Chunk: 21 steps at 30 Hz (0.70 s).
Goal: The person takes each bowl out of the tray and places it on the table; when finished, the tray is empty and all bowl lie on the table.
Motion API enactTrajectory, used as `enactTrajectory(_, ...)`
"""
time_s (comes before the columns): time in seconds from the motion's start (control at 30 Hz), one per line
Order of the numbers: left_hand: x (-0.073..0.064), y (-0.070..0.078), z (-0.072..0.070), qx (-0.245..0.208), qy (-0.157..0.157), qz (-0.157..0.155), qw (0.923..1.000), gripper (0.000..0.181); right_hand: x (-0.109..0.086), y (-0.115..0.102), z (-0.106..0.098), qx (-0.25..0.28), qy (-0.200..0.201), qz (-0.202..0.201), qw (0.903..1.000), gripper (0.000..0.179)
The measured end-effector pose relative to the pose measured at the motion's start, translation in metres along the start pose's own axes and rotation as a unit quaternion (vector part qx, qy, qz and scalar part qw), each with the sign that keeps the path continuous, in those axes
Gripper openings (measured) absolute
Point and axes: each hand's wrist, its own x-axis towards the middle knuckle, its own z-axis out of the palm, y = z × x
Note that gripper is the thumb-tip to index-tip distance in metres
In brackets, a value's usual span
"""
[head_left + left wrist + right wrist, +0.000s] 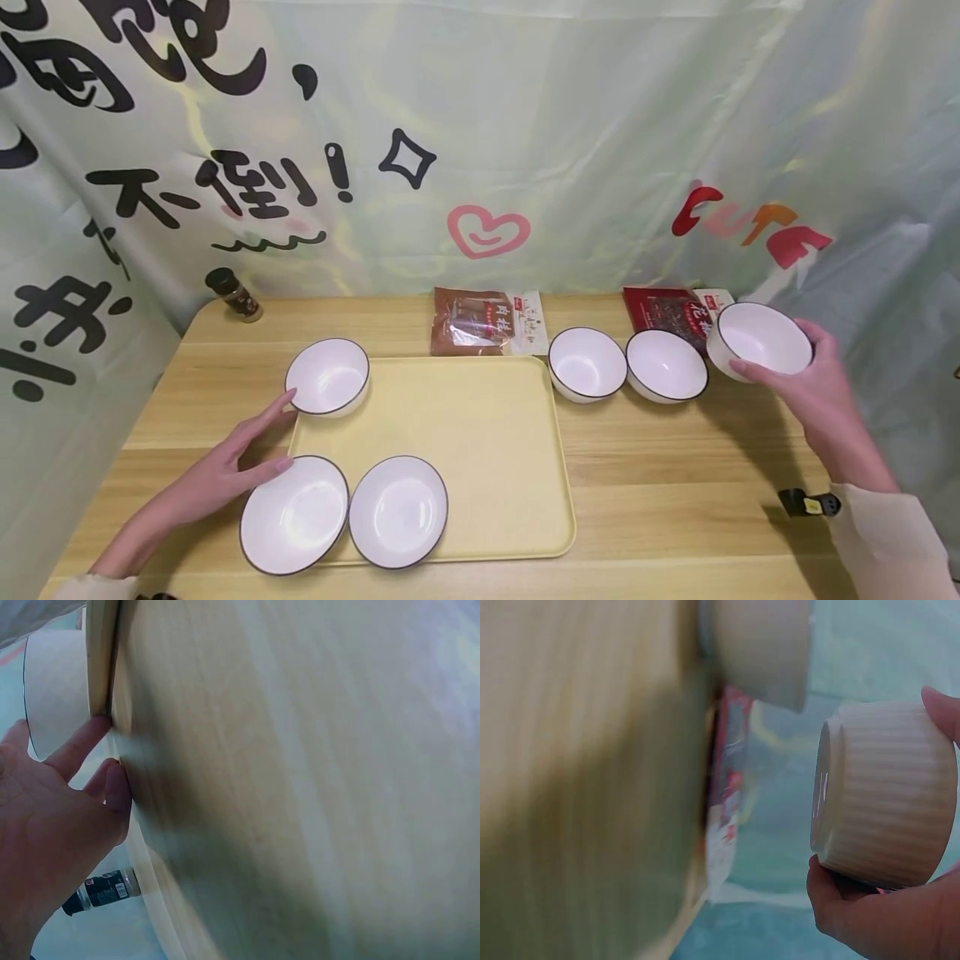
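Note:
My right hand (828,400) grips a white, dark-rimmed bowl (761,340) by its side. In the right wrist view that ribbed bowl (892,795) hangs above the table, pinched between thumb and fingers. At the left, my left hand (206,483) has its fingers spread. One fingertip meets the rim of the bowl (330,377) on the tray's back left corner, and the thumb lies at the edge of the front left bowl (294,517). Beside that one sits another bowl (399,512). The yellow tray (495,458) lies under these bowls.
Two more bowls stand right of the tray, a near one (587,364) and a farther one (667,366). Behind lie a brown packet (487,323) and a red packet (667,315). A dark-capped jar (236,296) lies tilted at the back left, before a printed curtain (600,125).

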Motion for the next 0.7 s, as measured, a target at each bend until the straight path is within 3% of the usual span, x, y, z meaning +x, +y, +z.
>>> enactTrajectory(0.3, 0.001, -0.001, 0.001, 0.003, 0.0, -0.007, 1.0, 0.09, 0.003, 0.029, 0.001, -0.023, 0.001, 0.004, 0.9997, 0.112)
enactTrajectory(0.7, 0.002, -0.002, 0.001, -0.003, 0.002, 0.011, 0.9999, 0.091, 0.0, 0.047, 0.008, -0.034, -0.015, 0.016, 0.9992, 0.11)
